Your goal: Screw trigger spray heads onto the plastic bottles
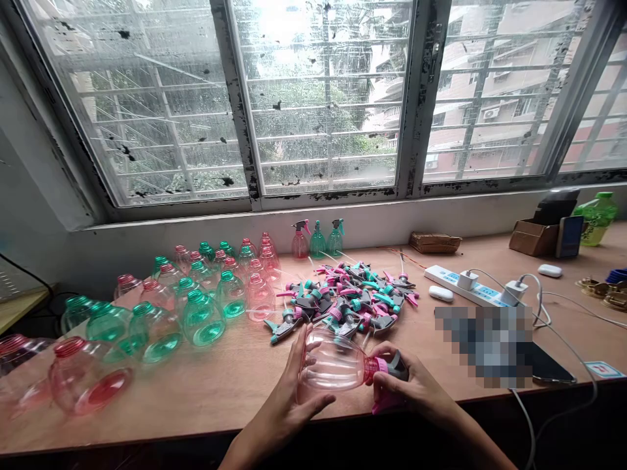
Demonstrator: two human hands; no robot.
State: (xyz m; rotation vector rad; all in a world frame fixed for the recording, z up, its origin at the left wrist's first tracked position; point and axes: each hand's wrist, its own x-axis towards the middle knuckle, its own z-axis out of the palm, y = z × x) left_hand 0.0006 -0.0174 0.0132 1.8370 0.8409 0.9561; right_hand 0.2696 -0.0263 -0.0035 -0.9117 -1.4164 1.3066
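Note:
A clear pink spray bottle [333, 367] lies sideways between my hands above the table's front edge, its neck to the right. My left hand [300, 385] cups the base and side, with fingers behind the bottle and the thumb in front. At the neck, my right hand [401, 382] grips a grey and pink trigger sprayer [386, 367], which sits on the bottle's mouth; whether it is fully screwed down I cannot tell. Just beyond the bottle is a pile of loose trigger sprayers [350, 297] in grey, pink and teal.
Open-topped green bottles [203, 320] and pink bottles [88, 378] crowd the table's left side. Three bottles with sprayers [317, 240] stand by the wall. To the right are a power strip [470, 287] with cables, a phone [553, 365] and a cardboard box [531, 236].

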